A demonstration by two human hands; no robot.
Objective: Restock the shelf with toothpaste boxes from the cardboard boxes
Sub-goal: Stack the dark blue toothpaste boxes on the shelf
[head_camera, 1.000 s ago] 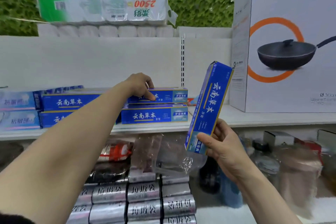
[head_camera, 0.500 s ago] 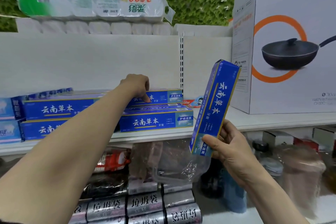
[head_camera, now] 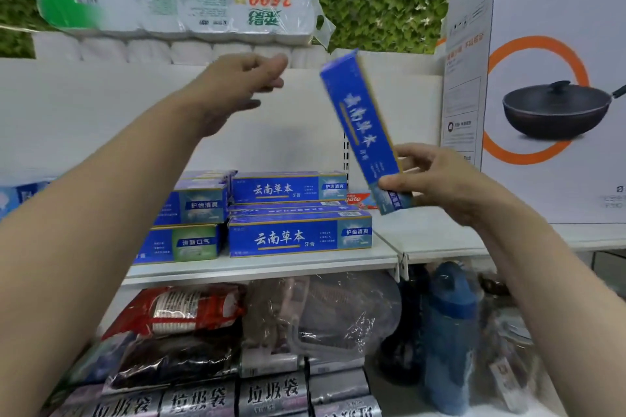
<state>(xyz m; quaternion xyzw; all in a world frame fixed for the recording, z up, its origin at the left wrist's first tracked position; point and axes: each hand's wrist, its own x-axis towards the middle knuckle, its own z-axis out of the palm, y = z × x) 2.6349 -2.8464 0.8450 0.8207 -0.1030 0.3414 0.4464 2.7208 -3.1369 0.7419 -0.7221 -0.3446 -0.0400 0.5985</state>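
Blue cardboard toothpaste box now tilted left, lower end gripped by R hand. L hand lifted off stacked blue boxes on white metal shelf, empty, loose-curled. Stack looks done; next box prob. ready to place.

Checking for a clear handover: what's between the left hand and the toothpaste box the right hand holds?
Nothing: in the head view only the white back panel shows between the left hand and the toothpaste box gripped by the right hand.

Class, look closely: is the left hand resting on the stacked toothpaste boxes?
No, the left hand hovers in the air above the stacked boxes, touching none.
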